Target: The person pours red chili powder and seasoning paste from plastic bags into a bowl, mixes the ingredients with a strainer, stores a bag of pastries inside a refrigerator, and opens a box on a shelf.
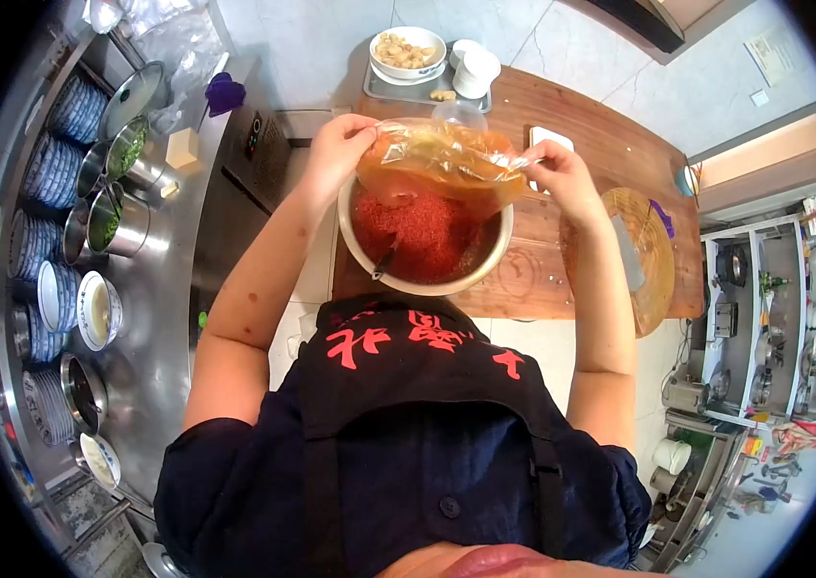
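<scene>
In the head view, the left hand [345,144], at upper centre, pinches one edge of a clear plastic bag [441,159] stained orange; the right hand [562,175], just right of centre, grasps its other end. The bag stretches between them over the far part of a large bowl [348,236] of red, wet-looking food [417,231], with a dark handle [385,261] sticking out near its front. The bowl stands on a wooden table [538,289], centre frame. At the upper middle sits a tray [382,89] bearing a white bowl [406,69]; at right, a blade [628,255] lies on a round board [655,265].
</scene>
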Demonstrator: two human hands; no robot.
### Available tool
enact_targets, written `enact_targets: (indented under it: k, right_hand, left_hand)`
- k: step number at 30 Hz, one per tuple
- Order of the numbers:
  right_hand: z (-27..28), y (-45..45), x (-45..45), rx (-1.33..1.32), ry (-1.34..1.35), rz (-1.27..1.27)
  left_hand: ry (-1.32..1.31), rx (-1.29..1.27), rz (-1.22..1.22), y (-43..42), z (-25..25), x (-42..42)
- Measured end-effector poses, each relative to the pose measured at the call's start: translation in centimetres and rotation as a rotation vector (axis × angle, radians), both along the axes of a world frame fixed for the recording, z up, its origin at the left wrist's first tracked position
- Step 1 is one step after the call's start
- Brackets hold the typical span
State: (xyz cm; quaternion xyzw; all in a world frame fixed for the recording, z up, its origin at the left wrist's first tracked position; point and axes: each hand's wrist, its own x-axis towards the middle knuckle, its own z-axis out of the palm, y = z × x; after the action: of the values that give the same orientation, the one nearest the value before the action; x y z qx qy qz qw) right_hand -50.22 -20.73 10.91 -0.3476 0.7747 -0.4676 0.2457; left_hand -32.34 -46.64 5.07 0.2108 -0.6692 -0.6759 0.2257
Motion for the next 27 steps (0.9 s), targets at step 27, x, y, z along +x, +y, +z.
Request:
enact_targets:
  k: [27]
  right_hand:
    - [-3.3,1.2,0.4,-0.17,-0.172,-0.259]
  left_hand:
    - [-0.034,-0.352,-0.054,1.9,1.3,-2.1]
